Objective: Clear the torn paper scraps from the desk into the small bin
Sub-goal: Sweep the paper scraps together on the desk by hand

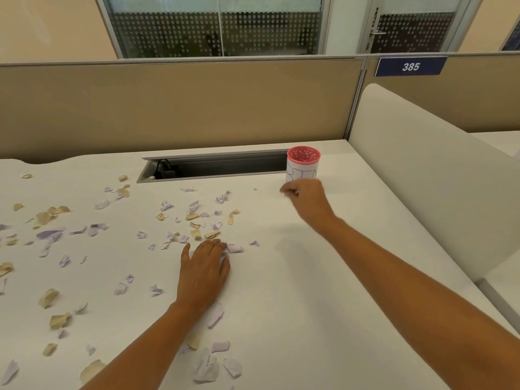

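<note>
At the far right of the desk (323, 291), the bin (303, 164) stands upright beside the end of a cable slot (213, 167). It is a small pink cup wrapped in a white, hand-lettered label. The right hand (308, 199) hovers just in front of the bin and below its rim. Its fingers are curled inward as if pinching, but blur hides whether they hold anything.

The left hand (204, 273) lies flat on the desk at centre, fingers straight, with its tips touching a lilac scrap. The scraps (194, 215) are small, curled and crumpled pieces of lilac and tan paper. They lie thick over the left and centre and down to the near edge, and thin toward the bin.

The step in hand appears to be a delivery to the bin, with most of the task remaining. The next move likely calls for lifting the right hand over the rim to drop its load. The left hand could meanwhile sweep the loose pieces into a pile, pressing lightly, since such paper slides and scatters easily.
</note>
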Motion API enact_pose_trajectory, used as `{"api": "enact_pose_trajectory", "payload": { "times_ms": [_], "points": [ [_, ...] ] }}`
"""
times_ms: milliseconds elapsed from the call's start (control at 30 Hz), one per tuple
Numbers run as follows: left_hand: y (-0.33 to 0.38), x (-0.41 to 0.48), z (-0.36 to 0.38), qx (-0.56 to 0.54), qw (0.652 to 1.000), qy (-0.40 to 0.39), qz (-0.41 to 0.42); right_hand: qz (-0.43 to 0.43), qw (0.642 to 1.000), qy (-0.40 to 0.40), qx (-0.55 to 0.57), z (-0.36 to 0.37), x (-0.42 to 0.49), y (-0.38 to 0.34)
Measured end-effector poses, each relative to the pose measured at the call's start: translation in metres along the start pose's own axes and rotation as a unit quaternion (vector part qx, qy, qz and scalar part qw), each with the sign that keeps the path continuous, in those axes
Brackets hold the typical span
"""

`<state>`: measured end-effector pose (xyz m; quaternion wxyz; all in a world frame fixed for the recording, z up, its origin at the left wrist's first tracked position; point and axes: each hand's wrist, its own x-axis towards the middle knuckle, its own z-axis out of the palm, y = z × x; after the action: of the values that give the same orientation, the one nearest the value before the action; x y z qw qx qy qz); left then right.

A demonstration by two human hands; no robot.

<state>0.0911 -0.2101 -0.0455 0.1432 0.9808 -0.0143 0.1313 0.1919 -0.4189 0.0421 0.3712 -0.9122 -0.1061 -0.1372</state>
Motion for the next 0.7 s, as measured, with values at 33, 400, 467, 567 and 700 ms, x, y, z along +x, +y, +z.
{"api": "enact_pose_trajectory", "payload": {
  "times_ms": [33, 400, 467, 567, 700],
  "points": [
    [0.000, -0.001, 0.000, 0.000, 1.000, 0.002, 0.001, -0.001, 1.000, 0.014, -0.008, -0.004, 0.009, 0.000],
    [0.003, 0.000, 0.000, 0.001, 0.999, 0.033, 0.009, 0.134, 0.988, 0.024, -0.071, -0.025, 0.097, 0.016],
    [0.004, 0.000, 0.000, 0.000, 0.999, 0.033, 0.010, 0.144, 0.986, 0.014, -0.082, -0.024, 0.104, 0.018],
    [0.004, 0.000, 0.000, -0.001, 0.999, 0.032, 0.012, 0.158, 0.981, -0.009, -0.111, -0.021, 0.113, 0.018],
    [0.005, 0.000, -0.001, 0.002, 0.999, 0.041, 0.018, 0.172, 0.975, -0.046, -0.136, -0.020, 0.123, 0.015]
  ]
}}
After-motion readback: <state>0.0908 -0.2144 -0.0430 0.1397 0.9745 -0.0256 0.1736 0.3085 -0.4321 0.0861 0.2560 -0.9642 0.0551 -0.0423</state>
